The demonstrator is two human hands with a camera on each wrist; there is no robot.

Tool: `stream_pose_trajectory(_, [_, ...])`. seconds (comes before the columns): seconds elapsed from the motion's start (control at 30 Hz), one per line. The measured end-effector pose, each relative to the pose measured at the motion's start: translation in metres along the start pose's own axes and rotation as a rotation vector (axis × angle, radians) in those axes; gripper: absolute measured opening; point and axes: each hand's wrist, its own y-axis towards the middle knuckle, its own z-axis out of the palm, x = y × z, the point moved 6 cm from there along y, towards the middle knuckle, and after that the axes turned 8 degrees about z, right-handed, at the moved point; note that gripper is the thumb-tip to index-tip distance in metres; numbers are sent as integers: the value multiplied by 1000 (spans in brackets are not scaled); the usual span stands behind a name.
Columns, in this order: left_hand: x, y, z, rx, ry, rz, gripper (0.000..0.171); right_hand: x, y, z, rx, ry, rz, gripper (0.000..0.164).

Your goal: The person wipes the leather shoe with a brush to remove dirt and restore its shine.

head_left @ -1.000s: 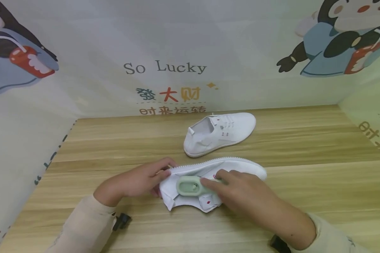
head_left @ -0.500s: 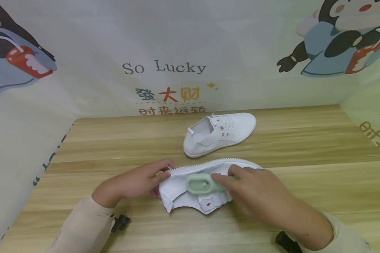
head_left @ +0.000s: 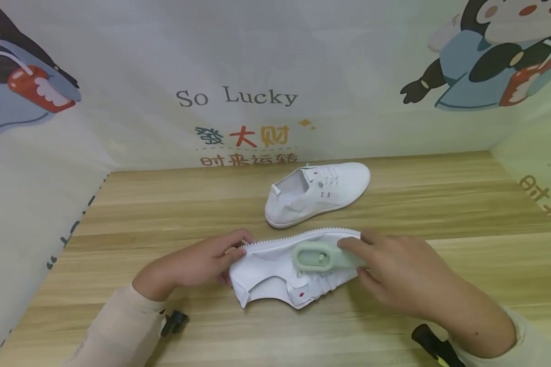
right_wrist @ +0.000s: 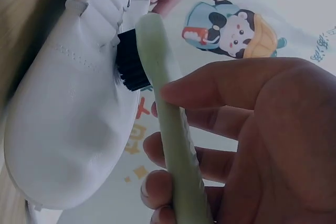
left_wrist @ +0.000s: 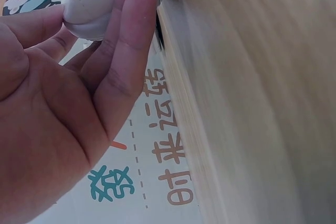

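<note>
A white shoe (head_left: pixel 261 267) lies tipped on its side on the wooden table, its ridged sole edge facing away and its opening toward me. My left hand (head_left: pixel 206 260) grips its heel, thumb on the near side; the left wrist view shows the fingers round the white heel (left_wrist: pixel 92 3). In my right hand (head_left: pixel 404 275) is a light green brush (head_left: pixel 314 256), pinched along its handle. Its dark bristles (right_wrist: pixel 131 61) meet the side of the shoe's upper, near the laces, in the right wrist view. The toe is partly behind the right hand in the head view.
A second white shoe (head_left: pixel 335 186) stands upright farther back on the wooden table (head_left: pixel 165 204), toe to the right. Printed cloth walls (head_left: pixel 349 66) enclose the back and sides. Black wrist-camera mounts (head_left: pixel 174 322) hang below both wrists.
My right hand has slid the brush to the right along the shoe, from near the opening toward the toe. The left hand and both shoes stay nearly in place.
</note>
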Motion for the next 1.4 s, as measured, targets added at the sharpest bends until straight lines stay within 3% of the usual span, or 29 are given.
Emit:
stream_pose_trajectory(0.73, [2,1,0,-1,11,-8,24,-19,-4,-12,47,37,72,43])
stream_pose_trajectory(1.4, [2,1,0,-6,6,3,24,7,3,6,-51,-8,-39,42])
